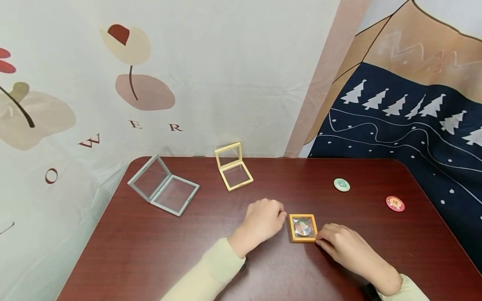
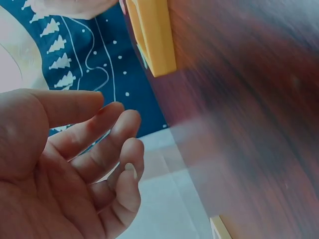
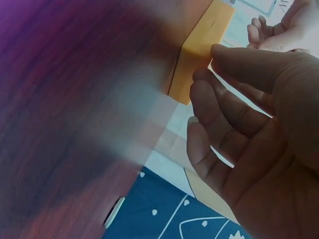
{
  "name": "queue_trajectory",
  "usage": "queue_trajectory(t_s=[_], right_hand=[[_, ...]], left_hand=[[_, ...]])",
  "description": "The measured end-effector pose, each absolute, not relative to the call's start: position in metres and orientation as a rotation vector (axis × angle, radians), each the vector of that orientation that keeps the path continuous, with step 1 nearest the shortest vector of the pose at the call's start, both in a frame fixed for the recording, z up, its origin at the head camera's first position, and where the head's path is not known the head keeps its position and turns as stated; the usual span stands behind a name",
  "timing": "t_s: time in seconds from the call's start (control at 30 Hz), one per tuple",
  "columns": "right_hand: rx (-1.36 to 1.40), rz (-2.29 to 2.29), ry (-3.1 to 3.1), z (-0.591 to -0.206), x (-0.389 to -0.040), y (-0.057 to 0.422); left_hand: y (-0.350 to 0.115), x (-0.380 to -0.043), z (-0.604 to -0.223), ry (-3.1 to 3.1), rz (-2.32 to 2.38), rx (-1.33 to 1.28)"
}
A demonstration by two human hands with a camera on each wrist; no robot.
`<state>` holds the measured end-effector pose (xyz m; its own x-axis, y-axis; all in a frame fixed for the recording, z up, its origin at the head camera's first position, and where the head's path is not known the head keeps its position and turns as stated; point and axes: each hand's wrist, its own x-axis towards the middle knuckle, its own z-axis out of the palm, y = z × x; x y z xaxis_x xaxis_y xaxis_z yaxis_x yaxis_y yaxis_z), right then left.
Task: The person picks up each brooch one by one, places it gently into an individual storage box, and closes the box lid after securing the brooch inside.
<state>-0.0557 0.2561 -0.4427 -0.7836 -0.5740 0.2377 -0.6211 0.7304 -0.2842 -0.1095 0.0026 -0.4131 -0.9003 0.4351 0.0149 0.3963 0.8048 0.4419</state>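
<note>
Orange frame (image 1: 303, 240), disc (image 1: 303, 228) inside, lies on the table (image 1: 150, 251), right hand (image 1: 344, 247), fingers loosely bent, touching its near right corner without evident grip, left hand (image 1: 263, 217) half-curled, empty, beside it; encasing seems nearly done, next calls for gentle withdrawal

Letters O, W, E, R (image 1: 89, 141) on the white cloth (image 1: 233, 62)

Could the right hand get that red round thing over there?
Probably yes. Bare tabletop lies between the right hand and the red disc, with nothing blocking. It would likely have to leave the orange case and stretch.
</note>
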Motion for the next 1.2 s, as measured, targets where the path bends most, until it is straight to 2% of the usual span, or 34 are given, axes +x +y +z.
queue_trajectory(t_s=[0.27,0.53,0.83,1.2], right_hand=[[0.809,0.482,-2.692,-0.433,-0.056,0.266],[0.635,0.486,-2.603,-0.427,-0.065,0.302],[0.353,0.521,-2.791,-0.418,-0.067,0.334],[0.258,0.549,-2.854,-0.42,-0.079,0.368]], left_hand=[[-0.02,-0.12,-0.415,2.959,0.765,0.571],[-0.054,-0.134,-0.416,3.057,0.774,0.444],[-0.095,-0.148,-0.414,3.117,0.808,0.227],[-0.115,-0.155,-0.426,3.213,0.758,0.174]])
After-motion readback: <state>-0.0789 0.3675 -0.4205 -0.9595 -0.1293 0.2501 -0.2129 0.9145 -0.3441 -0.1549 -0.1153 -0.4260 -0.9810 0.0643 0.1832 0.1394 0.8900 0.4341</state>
